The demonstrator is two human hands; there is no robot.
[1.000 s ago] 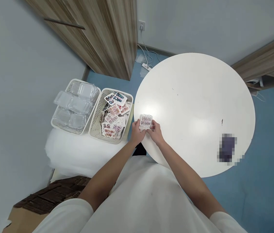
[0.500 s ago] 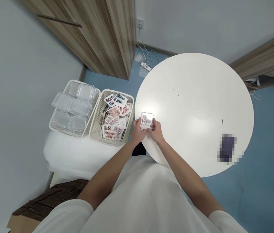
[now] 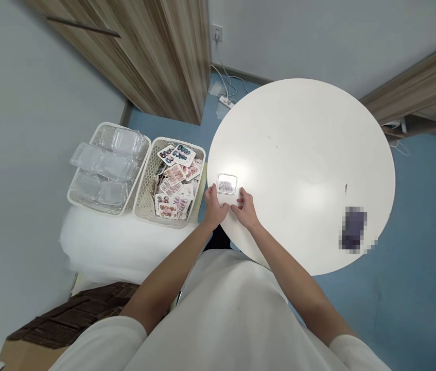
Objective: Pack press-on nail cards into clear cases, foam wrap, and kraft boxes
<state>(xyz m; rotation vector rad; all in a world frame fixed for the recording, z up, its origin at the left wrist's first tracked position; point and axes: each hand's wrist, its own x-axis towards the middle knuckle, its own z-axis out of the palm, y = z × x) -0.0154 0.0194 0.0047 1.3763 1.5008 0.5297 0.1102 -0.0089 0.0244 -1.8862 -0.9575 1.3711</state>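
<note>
A small clear plastic box [image 3: 227, 184] with a card of press-on nails inside lies near the left edge of the round white table [image 3: 310, 134]. My left hand [image 3: 214, 207] is at the box's lower left corner, its fingertips touching the side and its thumb apart from it. Just off the box's right side is my right hand [image 3: 245, 208], fingers and thumb spread with nothing between them. Both thumbs point toward each other below the box.
Left of the table, one white basket [image 3: 137, 210] holds many nail cards [image 3: 171, 180]. Another basket [image 3: 71, 190] beside it is heaped with clear plastic packaging [image 3: 104, 164]. White wrapping material [image 3: 105, 242] lies below them. A blurred dark object [image 3: 353, 229] rests on the table's right.
My right hand has come off the box and its fingers have opened. The left thumb has moved away from the box, too. The whole view has shifted slightly.
</note>
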